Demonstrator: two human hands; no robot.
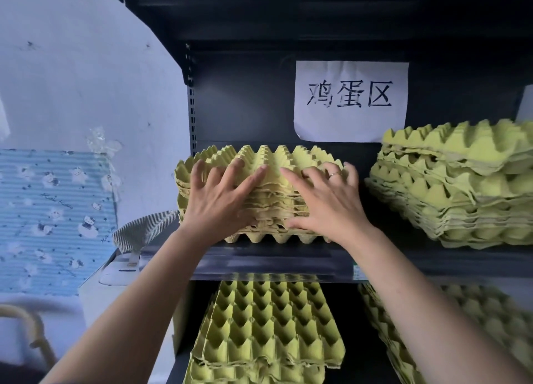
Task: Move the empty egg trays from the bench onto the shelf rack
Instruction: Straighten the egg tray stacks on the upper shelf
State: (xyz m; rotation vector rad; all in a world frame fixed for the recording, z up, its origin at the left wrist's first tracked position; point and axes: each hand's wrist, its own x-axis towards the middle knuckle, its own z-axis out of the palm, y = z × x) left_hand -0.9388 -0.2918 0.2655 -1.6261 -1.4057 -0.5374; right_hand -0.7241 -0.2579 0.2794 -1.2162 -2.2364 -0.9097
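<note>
Risk first. Stack (268, 155) of empty trays sits on the middle shelf (274, 264) of the rack, close to the front lip and not yet pushed back. Its left corner pokes out past the upright (191, 118), so a straight push probably snags there and skews the pile.

Left hand (222, 194) lies on the stack's front-left, fingers spread and fairly straight, pressing, nothing gripped. Right hand (327, 200) does the same on the front-right: fingers splayed, thumb low against the bottom trays, pressing rather than clutching.

Layers look ragged and uneven. A hard shove from the top could slide the upper trays over the lower ones or crush the pulp edges. If the hands let go now, the pile could tip off the lip.

Right stack (461, 181) stands apart on the same shelf and is itself messy, so sideways drift could bump it.

Counts, left to right:
- blue sheet (52, 216): 1
- striped cloth (144, 230): 1
- hands: 2
- tray stacks: 4, two on the middle shelf and two below, the lower left stack (268, 326) and the lower right stack (490, 326)
- trays per stack: nested too tightly to count
- sign (350, 101): 1
- ring (334, 174): 1

Bench is not in view.
</note>
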